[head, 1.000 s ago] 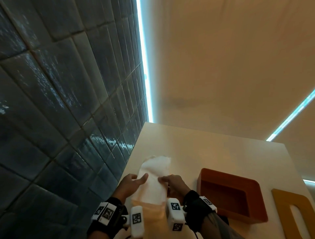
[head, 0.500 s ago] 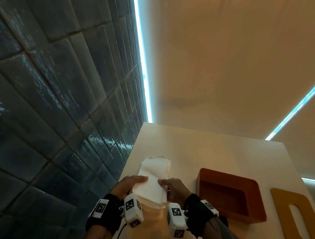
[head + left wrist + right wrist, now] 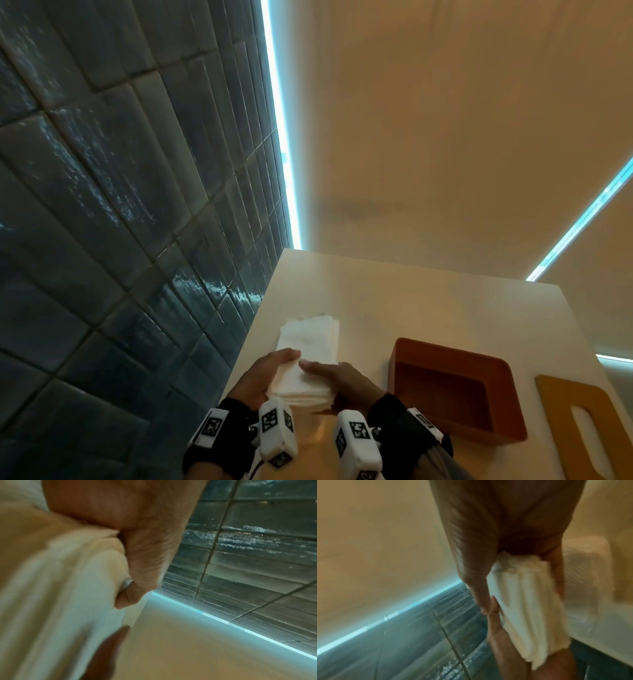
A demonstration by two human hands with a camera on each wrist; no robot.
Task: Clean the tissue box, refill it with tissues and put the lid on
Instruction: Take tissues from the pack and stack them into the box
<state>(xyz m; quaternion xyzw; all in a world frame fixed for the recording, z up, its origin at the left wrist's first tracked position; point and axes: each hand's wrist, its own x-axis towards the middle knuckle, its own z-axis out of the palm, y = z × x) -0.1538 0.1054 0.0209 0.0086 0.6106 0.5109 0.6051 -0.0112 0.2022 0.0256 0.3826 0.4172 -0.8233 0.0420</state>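
- Tissues (image 3: 306,363) in a white stack lie on the worktop (image 3: 428,305) in the head view, left hand (image 3: 263,377) and right hand (image 3: 342,377) gripping them; the orange box (image 3: 455,394) sits open just beside, its lid (image 3: 589,428) farther right.
- Left wrist: thumb (image 3: 137,574) clamps the blurred stack.
- Right wrist: fingers (image 3: 556,568) curl round the stack.

White tissue stack (image 3: 306,363) beside open orange box (image 3: 455,390)

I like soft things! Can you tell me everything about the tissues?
The tissues are a white, soft-looking stack of folded sheets, edges slightly uneven. The stack lies flat above the table, left of the box. The left hand and right hand hold its near end, thumbs on top.
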